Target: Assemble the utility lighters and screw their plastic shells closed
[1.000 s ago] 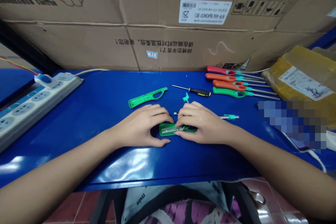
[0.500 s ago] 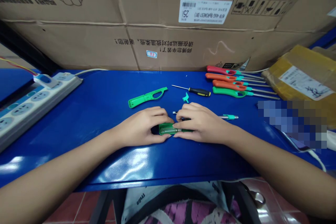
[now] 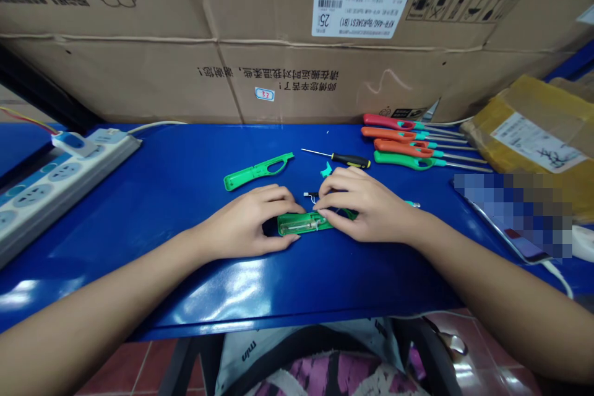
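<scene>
A green lighter half-shell (image 3: 297, 223) lies on the blue table with a clear fuel tank inside it. My left hand (image 3: 253, 223) grips its left end between thumb and fingers. Over the shell's right part is my right hand (image 3: 362, 204), its thumb and forefinger pinched near a thin white wire (image 3: 314, 200); what they hold is too small to make out. A small black part with a white tip (image 3: 307, 194) sits just behind the shell. Farther back are the other green half-shell (image 3: 257, 171), a teal trigger (image 3: 327, 169) and a black-and-yellow screwdriver (image 3: 351, 160).
Several long-necked lighters (image 3: 401, 147) lie at the back right beside a yellow taped parcel (image 3: 533, 127). A phone (image 3: 515, 223) with a cable is at the right. A white power strip (image 3: 60, 179) runs along the left. A large cardboard box (image 3: 278, 25) stands behind.
My right hand has shifted slightly right and up, uncovering more of the shell and its tank. My left hand still grips the shell's left end. The view has moved slightly.
</scene>
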A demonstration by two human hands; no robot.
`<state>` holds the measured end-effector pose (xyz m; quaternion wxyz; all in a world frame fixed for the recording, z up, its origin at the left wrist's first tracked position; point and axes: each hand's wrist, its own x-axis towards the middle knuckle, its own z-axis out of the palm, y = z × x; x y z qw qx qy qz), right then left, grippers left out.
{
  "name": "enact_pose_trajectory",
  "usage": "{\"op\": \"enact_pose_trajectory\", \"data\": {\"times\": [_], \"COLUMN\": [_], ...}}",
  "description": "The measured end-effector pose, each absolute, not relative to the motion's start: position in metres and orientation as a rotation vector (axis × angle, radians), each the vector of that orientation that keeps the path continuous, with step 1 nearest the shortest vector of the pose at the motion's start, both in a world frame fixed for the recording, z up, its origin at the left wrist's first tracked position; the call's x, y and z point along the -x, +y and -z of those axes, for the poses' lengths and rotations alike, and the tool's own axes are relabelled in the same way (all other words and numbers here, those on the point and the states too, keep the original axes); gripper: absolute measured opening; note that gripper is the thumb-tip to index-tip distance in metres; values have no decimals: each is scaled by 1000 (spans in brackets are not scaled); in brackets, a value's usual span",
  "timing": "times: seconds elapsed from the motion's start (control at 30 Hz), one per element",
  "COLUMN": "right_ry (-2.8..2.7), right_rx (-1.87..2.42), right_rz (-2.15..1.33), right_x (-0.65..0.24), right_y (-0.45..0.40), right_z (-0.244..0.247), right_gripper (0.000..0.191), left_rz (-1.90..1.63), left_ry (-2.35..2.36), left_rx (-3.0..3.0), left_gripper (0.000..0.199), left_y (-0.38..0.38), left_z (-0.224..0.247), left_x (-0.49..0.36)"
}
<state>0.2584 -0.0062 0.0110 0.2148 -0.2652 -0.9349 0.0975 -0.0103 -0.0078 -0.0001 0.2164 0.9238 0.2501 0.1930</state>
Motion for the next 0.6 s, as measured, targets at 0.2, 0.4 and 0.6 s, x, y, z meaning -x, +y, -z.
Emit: {"op": "enact_pose_trajectory", "data": {"times": [0.2,0.4,0.6], "right_ry": [-2617,-2722,-2723], "right_rx": [884,1120,1281], "right_rz": [-197,-406,-716], "right_x": [-270,-294,-311], "right_y": [1,6,12], "right_z": [-23,-38,-40], "right_gripper": [18,11,19], "left_rz": [-662,-625,-707], "left_ry": [664,513,424], "left_rx": [-2606,-2813,-2938], "left_gripper": [28,26,23], "left_y": [-11,-9,-4], "left_z": [1,3,5], "left_x": [8,8,10]}}
